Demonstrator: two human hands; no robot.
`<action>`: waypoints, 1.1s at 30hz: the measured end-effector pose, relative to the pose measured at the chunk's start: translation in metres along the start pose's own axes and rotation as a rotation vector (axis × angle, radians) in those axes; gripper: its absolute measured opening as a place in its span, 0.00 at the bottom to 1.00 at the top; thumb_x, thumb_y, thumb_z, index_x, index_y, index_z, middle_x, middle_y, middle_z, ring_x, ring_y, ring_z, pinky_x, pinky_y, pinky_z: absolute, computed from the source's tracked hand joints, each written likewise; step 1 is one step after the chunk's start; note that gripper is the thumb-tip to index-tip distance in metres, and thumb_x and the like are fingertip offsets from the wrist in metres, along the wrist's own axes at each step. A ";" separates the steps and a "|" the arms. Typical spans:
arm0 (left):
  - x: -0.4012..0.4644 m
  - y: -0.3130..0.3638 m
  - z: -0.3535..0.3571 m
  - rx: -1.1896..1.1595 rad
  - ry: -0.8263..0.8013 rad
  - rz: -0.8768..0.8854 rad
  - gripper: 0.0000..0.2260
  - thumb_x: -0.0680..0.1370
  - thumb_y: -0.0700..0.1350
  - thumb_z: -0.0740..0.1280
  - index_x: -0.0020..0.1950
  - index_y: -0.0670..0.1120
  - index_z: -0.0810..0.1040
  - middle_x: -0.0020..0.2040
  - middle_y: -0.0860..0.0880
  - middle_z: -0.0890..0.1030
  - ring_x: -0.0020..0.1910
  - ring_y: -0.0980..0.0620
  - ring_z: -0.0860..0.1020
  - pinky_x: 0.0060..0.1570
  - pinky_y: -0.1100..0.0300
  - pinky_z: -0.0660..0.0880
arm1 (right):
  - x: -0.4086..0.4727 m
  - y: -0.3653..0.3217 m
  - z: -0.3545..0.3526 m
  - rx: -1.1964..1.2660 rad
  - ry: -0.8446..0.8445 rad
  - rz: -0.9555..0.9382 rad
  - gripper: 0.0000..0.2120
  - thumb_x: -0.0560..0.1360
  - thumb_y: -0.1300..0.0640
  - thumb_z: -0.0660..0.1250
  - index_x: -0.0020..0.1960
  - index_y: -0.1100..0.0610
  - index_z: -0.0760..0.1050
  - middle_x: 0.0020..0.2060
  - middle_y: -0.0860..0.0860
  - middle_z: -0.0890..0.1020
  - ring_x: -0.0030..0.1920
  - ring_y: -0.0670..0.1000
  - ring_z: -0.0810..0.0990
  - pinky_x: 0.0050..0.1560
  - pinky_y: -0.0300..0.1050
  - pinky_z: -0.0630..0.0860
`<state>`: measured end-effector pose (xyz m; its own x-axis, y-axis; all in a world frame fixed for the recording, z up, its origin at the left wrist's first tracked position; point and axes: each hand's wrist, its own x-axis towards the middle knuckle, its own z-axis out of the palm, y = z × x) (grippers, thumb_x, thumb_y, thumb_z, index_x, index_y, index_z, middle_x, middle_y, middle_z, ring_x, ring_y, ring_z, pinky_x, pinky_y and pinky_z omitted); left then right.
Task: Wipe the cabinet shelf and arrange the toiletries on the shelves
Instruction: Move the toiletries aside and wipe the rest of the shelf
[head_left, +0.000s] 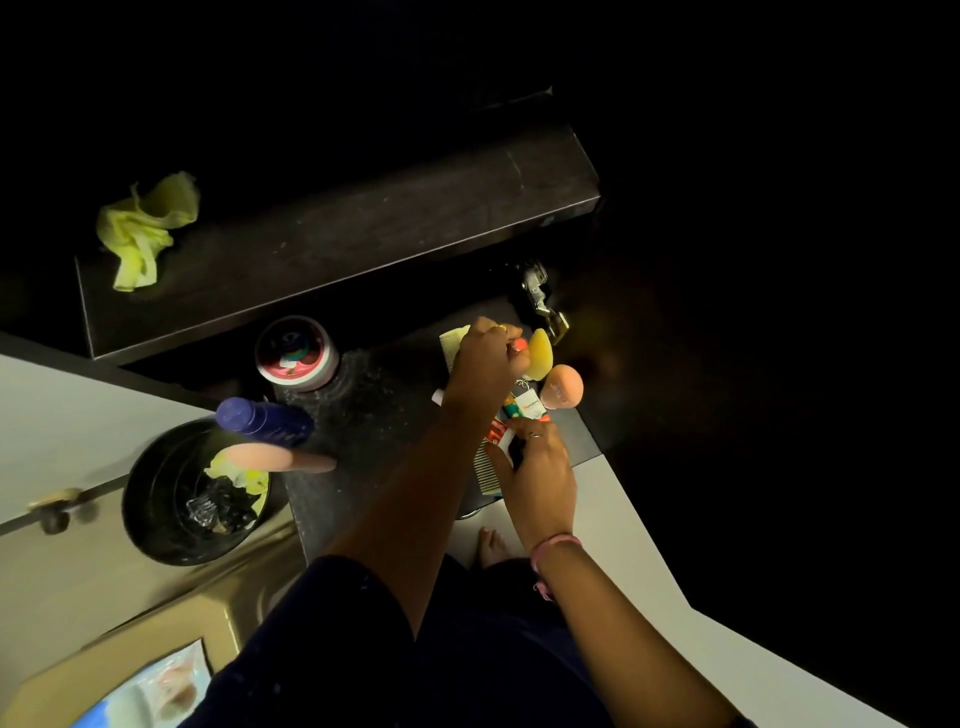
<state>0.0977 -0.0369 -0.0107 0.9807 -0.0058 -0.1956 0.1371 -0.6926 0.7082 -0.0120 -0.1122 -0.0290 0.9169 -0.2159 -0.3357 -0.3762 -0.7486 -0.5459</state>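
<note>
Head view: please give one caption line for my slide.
Both hands, left hand and right hand, sort small toiletries on a dark shelf; a yellow cloth lies on the shelf above.

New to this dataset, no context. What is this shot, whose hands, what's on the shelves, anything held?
No machine here: one head-worn camera looks down at a person's bare hands inside a dark cabinet. The left hand pinches something small and orange beside a yellow sponge. The right hand rests on small tubes and a comb. The upper shelf carries a crumpled yellow cloth. On the lower shelf stand a round jar, a blue bottle and a peach sponge.
</note>
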 end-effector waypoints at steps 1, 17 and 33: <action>0.000 -0.001 0.000 -0.005 0.007 0.002 0.15 0.77 0.41 0.64 0.60 0.36 0.77 0.59 0.37 0.75 0.54 0.43 0.78 0.58 0.52 0.75 | 0.000 -0.001 0.000 0.008 -0.004 0.004 0.23 0.73 0.46 0.68 0.64 0.54 0.70 0.60 0.51 0.77 0.57 0.53 0.78 0.59 0.48 0.78; -0.138 0.004 -0.107 -0.123 0.232 0.098 0.14 0.78 0.46 0.63 0.62 0.45 0.77 0.58 0.45 0.75 0.55 0.54 0.76 0.52 0.74 0.67 | -0.028 -0.056 -0.004 0.054 -0.194 -0.231 0.20 0.76 0.54 0.67 0.67 0.55 0.70 0.64 0.52 0.74 0.59 0.52 0.75 0.57 0.28 0.68; -0.163 -0.109 -0.197 0.134 0.218 -0.020 0.19 0.78 0.34 0.59 0.70 0.40 0.68 0.70 0.40 0.68 0.68 0.42 0.69 0.65 0.60 0.62 | -0.077 -0.145 0.076 0.196 -0.097 -0.489 0.15 0.75 0.48 0.68 0.56 0.56 0.76 0.50 0.53 0.80 0.50 0.52 0.76 0.45 0.40 0.74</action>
<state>-0.0499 0.1816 0.0779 0.9868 0.1547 -0.0473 0.1515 -0.7806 0.6064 -0.0385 0.0611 0.0180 0.9783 0.1947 -0.0703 0.0657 -0.6139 -0.7867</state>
